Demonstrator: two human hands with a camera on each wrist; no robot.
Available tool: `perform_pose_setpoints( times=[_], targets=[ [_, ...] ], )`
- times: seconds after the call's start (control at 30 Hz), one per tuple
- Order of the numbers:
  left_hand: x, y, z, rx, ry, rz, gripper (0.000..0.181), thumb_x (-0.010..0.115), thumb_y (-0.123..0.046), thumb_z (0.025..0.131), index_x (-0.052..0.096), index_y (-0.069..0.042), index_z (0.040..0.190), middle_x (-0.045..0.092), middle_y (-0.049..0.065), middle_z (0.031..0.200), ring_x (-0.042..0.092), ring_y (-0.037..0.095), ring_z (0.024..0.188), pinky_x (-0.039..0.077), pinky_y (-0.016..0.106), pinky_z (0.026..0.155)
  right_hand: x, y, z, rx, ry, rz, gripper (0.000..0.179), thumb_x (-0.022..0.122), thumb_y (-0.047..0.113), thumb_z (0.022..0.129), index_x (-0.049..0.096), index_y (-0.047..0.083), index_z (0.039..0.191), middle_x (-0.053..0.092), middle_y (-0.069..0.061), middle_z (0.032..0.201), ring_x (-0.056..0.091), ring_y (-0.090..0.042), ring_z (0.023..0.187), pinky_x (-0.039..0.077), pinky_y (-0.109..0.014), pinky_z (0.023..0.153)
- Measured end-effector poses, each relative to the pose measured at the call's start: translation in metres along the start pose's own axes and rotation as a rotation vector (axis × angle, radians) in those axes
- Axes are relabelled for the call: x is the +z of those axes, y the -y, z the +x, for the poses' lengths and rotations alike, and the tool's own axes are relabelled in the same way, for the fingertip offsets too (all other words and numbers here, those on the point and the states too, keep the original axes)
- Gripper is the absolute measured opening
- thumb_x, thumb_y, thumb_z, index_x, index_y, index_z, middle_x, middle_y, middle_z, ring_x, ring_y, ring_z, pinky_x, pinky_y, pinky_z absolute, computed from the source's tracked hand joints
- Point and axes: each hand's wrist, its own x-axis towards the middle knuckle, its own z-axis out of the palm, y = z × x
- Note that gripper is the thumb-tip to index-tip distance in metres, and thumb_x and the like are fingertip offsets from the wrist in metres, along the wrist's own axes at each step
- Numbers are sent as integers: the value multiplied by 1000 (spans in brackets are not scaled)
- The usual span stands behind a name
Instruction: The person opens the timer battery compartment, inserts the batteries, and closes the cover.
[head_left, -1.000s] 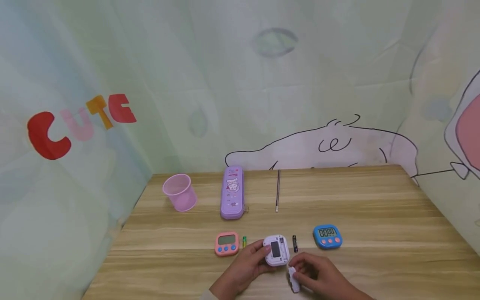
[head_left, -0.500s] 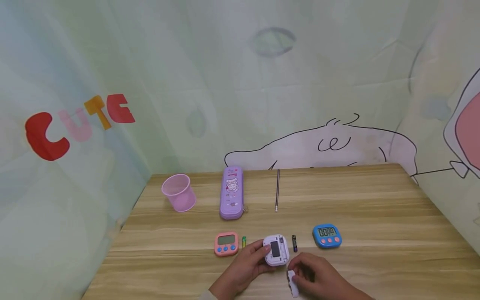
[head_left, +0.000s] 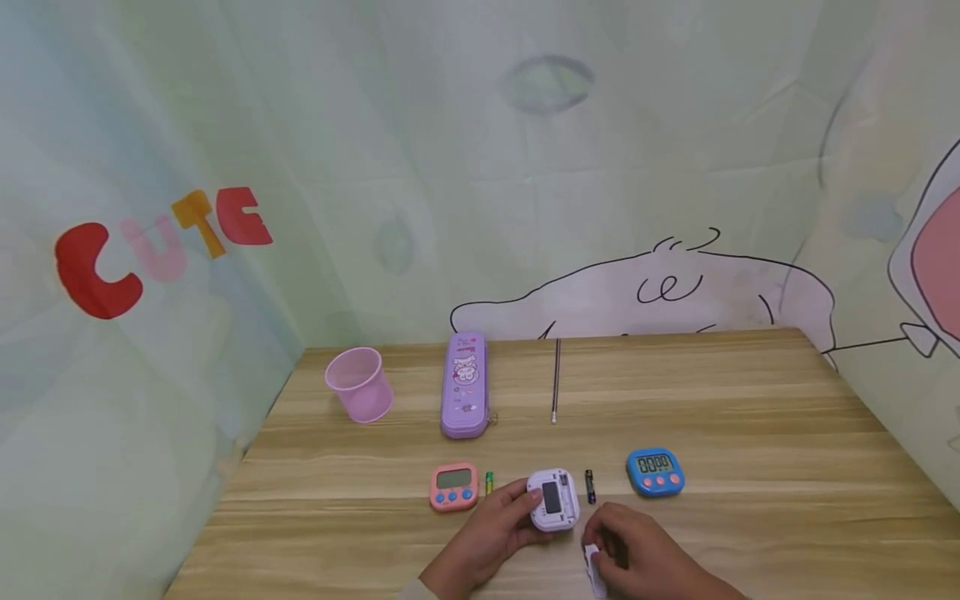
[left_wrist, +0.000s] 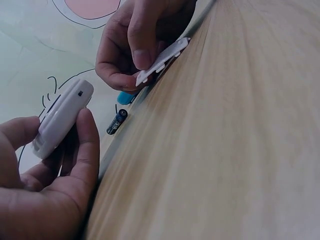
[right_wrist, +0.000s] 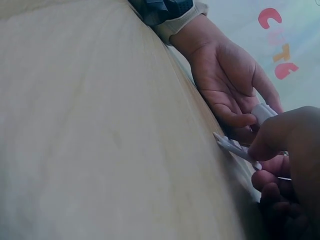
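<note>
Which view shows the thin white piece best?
The left wrist view: there the thin white piece is mostly uncovered in the right hand, its edge tabs visible. The head view shows it partly hidden by fingers; the right wrist view, narrowly, also partly covered.

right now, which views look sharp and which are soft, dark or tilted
Head view: even light, digits legible on the blue rounded plastic timer; left wrist view: tilted, thin white plastic cover fairly clear, pale wooden tabletop soft; right wrist view: tilted, hazy, lower right corner dark.
</note>
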Motion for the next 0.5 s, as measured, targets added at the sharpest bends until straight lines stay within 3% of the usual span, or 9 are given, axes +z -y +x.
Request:
perform_pose_setpoints(
  times=[0.13,0.3,0.4,0.5],
  targets=[
    [0,0,0,4,6,0,52,53,-20,101,39,11,141,60,23,123,63,27,105,56,39,88,-2,2,1,5,31,-26,23,73,12,83,59,26,94,54,17,86,50,1,75,48,-18,62],
    [1,-2,-1,-5,8,-4,52,53,-20,101,39,10,141,60,22,123,63,26,106,56,39,89,-4,4,2,102,108,-9,16,72,20,86,60,26,95,55,17,89,51,-1,79,49,-21,67],
    [1,-2,-1,-9,3,-4,52,53,-20,101,39,10,141,60,22,124,63,26,106,56,39,89,-3,2,1,113,101,1,16,71,19,87,60,27,95,56,16,88,52,-1,77,49,-20,65],
    [1,-2,-1,-9,-1,-1,52,53,-20,101,39,10,141,60,22,124,63,26,106,56,40,89,0,-1,0,65,47,30,18,71,15,87,60,27,94,57,16,84,52,-1,72,49,-19,60]
  ],
)
